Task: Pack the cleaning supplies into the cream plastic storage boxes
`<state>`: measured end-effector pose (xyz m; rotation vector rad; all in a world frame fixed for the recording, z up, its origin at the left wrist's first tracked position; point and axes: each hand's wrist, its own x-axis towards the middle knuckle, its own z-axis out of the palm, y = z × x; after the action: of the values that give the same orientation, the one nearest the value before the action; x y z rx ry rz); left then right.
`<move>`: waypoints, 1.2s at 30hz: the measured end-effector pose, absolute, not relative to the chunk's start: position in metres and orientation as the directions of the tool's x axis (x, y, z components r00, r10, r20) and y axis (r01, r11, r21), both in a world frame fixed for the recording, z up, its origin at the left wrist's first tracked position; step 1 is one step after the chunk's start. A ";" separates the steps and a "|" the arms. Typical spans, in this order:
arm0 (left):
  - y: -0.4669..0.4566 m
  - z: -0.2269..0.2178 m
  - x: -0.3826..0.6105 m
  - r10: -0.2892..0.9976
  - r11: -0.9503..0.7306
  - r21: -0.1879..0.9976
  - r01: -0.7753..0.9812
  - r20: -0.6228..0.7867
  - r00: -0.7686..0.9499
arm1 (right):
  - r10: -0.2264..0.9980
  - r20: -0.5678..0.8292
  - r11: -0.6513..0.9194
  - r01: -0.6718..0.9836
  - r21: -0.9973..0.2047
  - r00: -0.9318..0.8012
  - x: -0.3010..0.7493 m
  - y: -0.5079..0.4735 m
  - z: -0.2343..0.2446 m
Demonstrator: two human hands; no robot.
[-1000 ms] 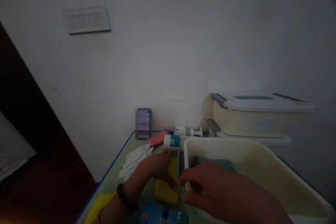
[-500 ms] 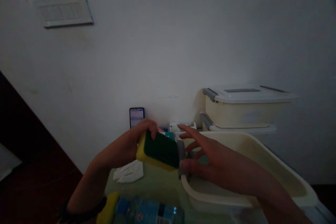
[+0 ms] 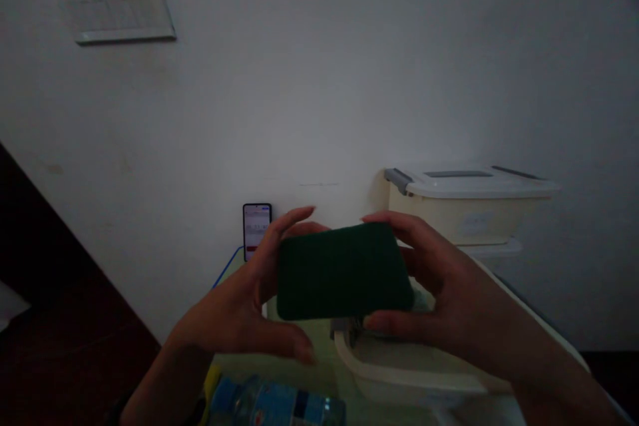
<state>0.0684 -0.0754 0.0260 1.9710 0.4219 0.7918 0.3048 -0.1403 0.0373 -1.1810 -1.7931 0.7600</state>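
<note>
Both my hands hold a sponge (image 3: 343,271) up in front of me, its dark green scouring side facing the camera. My left hand (image 3: 238,306) grips its left end, thumb below and fingers above. My right hand (image 3: 439,286) grips its right end the same way. The sponge hangs above the near corner of an open cream bin (image 3: 399,373) on the green table (image 3: 299,373).
A water bottle with a blue label (image 3: 272,405) lies at the table's near edge. A phone (image 3: 256,229) leans on the white wall. A lidded cream box (image 3: 466,203) stands behind the bin. A wall plate (image 3: 120,12) is at the upper left. Dark floor lies left.
The sponge rose from the table; the left hand lifted it, the right hand left the bin rim and took its other end. The green side now faces me.
</note>
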 end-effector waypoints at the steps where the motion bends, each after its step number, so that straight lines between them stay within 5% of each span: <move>1: -0.075 0.026 0.071 0.617 -0.524 0.851 0.003 0.377 0.691 | 0.919 0.329 0.395 0.467 -0.791 -0.219 0.305 -0.141 0.038; 6: -0.072 0.022 0.080 0.637 -0.687 0.697 0.205 0.442 0.632 | 0.894 0.364 0.444 0.608 -0.658 -0.260 0.302 -0.142 0.039; 15: -0.068 0.011 0.102 0.567 -0.807 0.530 0.261 0.572 0.594 | 0.897 0.375 0.421 0.714 -0.559 -0.236 0.307 -0.135 0.038; 21: -0.070 -0.005 0.115 0.656 -0.733 0.533 0.423 0.388 0.647 | 0.931 0.243 0.357 0.827 -0.434 -0.274 0.330 -0.133 0.033; 28: -0.064 -0.015 0.117 0.621 -0.752 0.515 0.411 0.345 0.704 | 0.965 0.033 0.240 0.827 -0.509 -0.260 0.360 -0.131 0.036; 31: -0.059 -0.023 0.127 0.763 -0.580 0.669 0.465 0.247 0.597 | 0.978 -0.027 0.161 0.828 -0.538 -0.208 0.375 -0.130 0.029; 36: -0.056 -0.030 0.144 0.883 -0.017 0.905 0.425 -0.186 0.431 | 0.989 -0.069 0.082 0.875 -0.477 -0.130 0.379 -0.133 0.014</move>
<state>0.1441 -0.0562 -0.0297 1.6303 1.1651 0.5440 0.3794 -0.1335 0.0137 -1.8666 -2.0908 0.5998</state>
